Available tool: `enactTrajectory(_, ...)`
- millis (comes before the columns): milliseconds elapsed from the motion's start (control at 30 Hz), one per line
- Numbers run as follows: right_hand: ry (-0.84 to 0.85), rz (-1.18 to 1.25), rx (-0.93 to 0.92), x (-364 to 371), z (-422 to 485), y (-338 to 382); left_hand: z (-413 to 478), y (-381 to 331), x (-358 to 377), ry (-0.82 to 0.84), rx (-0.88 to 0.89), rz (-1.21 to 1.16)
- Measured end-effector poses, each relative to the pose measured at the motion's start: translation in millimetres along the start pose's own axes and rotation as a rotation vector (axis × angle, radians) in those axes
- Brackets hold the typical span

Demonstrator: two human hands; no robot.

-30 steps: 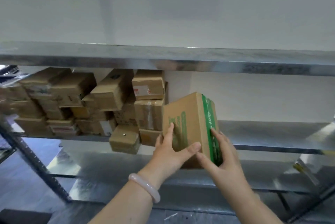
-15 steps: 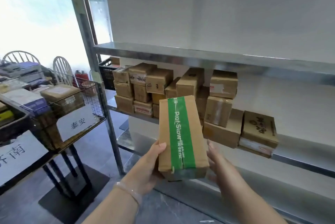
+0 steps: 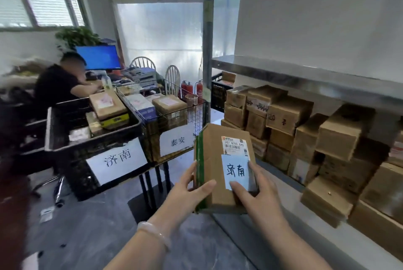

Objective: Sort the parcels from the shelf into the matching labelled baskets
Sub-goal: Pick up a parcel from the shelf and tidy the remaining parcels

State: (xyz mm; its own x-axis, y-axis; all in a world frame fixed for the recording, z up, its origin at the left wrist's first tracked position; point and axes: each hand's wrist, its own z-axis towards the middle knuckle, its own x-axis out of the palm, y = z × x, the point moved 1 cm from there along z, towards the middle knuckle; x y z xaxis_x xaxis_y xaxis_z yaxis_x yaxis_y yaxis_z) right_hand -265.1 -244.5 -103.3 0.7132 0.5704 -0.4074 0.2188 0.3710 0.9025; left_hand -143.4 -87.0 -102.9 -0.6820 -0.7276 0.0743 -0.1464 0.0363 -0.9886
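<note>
Head view. A cardboard parcel [image 3: 220,165] is held in mid-air in front of the person, between the baskets on the left and the shelf [image 3: 305,77] on the right, touching neither. The left hand [image 3: 189,191] grasps the parcel's left edge, its thumb lying across the lower front face and its fingers [image 3: 192,169] along the side that carries a strip of green tape [image 3: 200,160]. The right hand [image 3: 257,193] grasps the lower right corner, thumb on the front and fingers wrapped round the right side. A pale bangle [image 3: 154,232] circles the left wrist.

The parcel's upward face bears a printed shipping label [image 3: 235,146] and, below it, a white handwritten slip [image 3: 236,171] reading 济南; the right thumb covers the slip's lower edge.

Left of the parcel stand two baskets on dark legs. The nearer, a black crate [image 3: 65,143], carries a white sign [image 3: 116,158] reading 济南 and already holds several parcels. Beside it, a wire basket [image 3: 196,114] carries a sign [image 3: 177,141] reading 泰安 and also holds parcels.

On the right, the metal shelf holds stacked brown boxes [image 3: 290,117] on its lower tier, beneath a bare steel tier. Behind the baskets, a seated person [image 3: 58,86] in dark clothing leans on a tabletop near a blue monitor [image 3: 98,57].
</note>
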Motion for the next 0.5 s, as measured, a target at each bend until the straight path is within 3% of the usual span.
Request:
enactTrajectory(133, 0.084, 0.001, -0.076, 19.7, 56.2, 5.2, 42.1, -7.5, -12.2, -0.092, 0.011, -0.066)
enactTrajectory(333, 0.32, 0.277, -0.056, 36.2, 129.5, 11.3, 85.0, -21.2, -27.1, -0.244, 0.041, -0.219)
enactTrajectory(500, 0.439, 0.321, -0.131, 75.0, 171.2, 30.5, 103.8, -31.1, -44.2, -0.396, 0.159, -0.169)
